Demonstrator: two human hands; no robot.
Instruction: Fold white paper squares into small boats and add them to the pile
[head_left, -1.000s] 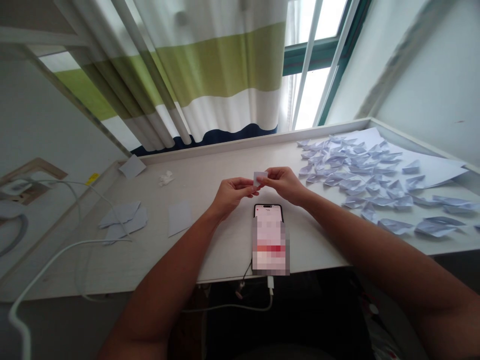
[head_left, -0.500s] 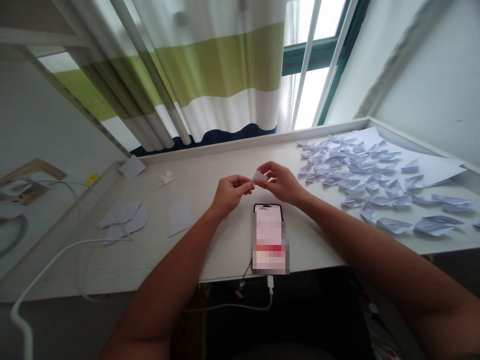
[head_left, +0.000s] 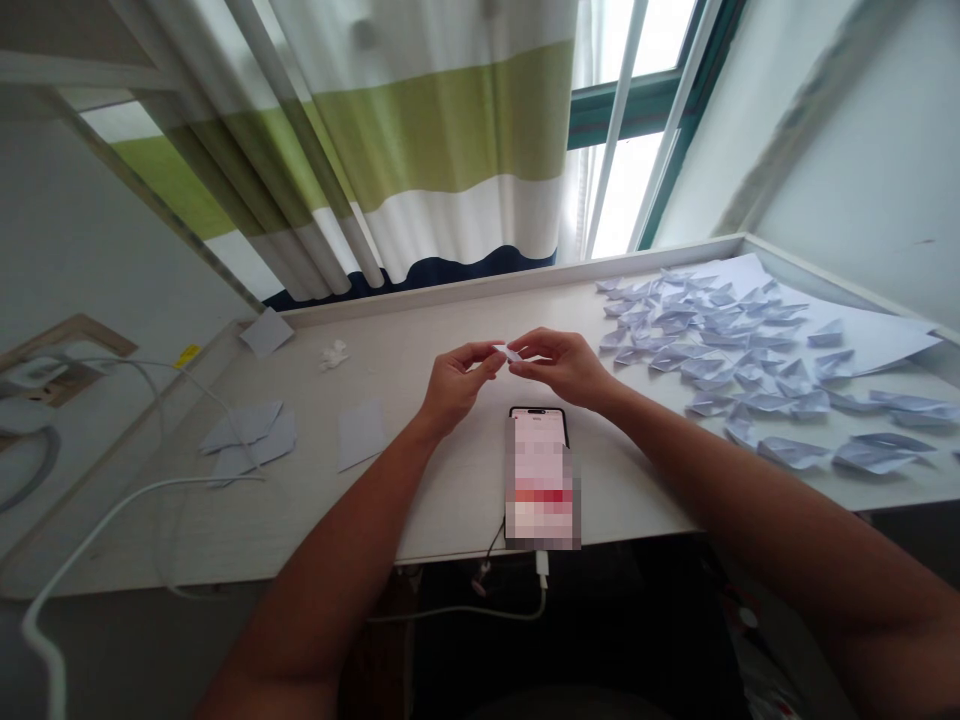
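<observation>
A small folded piece of white paper (head_left: 508,353) is pinched between my two hands above the white desk (head_left: 420,500). My left hand (head_left: 459,383) grips its left end between thumb and fingers. On the other end, the fingertips and thumb of my right hand (head_left: 556,362) are closed. Fingers partly hide the paper, so its exact folds cannot be made out. A phone (head_left: 538,470) with a lit, blurred screen lies just below my hands. To the right, several folded paper boats (head_left: 697,340) cover much of the desk.
Flat paper pieces (head_left: 255,440) and a single sheet (head_left: 361,434) lie at the left, near a crumpled paper (head_left: 334,354). Another square (head_left: 267,332) rests in the back corner. A white cable (head_left: 135,495) crosses the left side. A large white sheet (head_left: 870,325) lies under some boats.
The paper between my hands has turned and now shows as a narrower, flatter shape. My right fingers have shifted slightly on it. The desk items stay in place.
</observation>
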